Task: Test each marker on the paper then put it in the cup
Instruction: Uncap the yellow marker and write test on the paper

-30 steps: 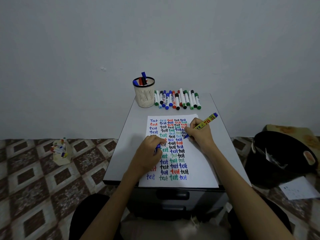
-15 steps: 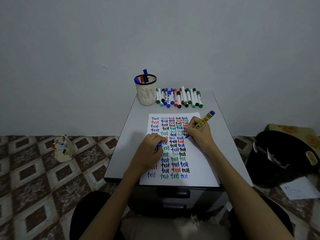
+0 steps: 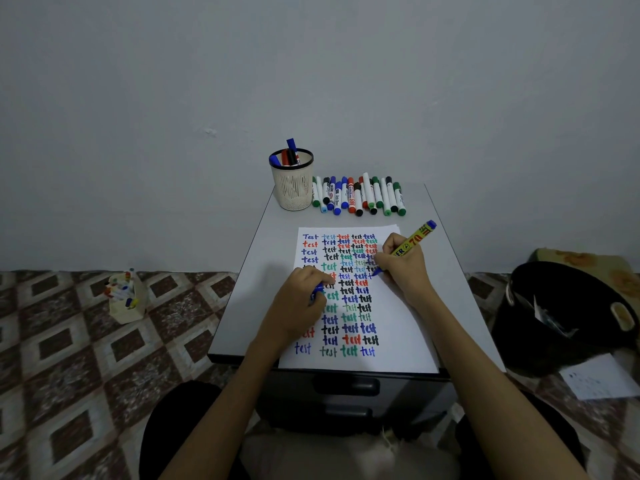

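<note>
On grey counter [image 3: 259,278], white paper [image 3: 398,348]: right grip [image 3: 403,268] clamped on yellow marker [image 3: 412,242], tip touching paper, test underway. Left grip [image 3: 298,310] pinching blue cap [image 3: 317,292]. Next, presumably: recap, into cream mesh cup [image 3: 292,188].

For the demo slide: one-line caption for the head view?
Right hand writes with a yellow marker on the paper; left hand grips a blue piece, likely the cap.

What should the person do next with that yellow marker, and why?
Probably finish the blue word: the right hand holds the yellow marker, tip on the paper, with only a first stroke drawn. The left hand holds a blue cap for afterwards.
</note>
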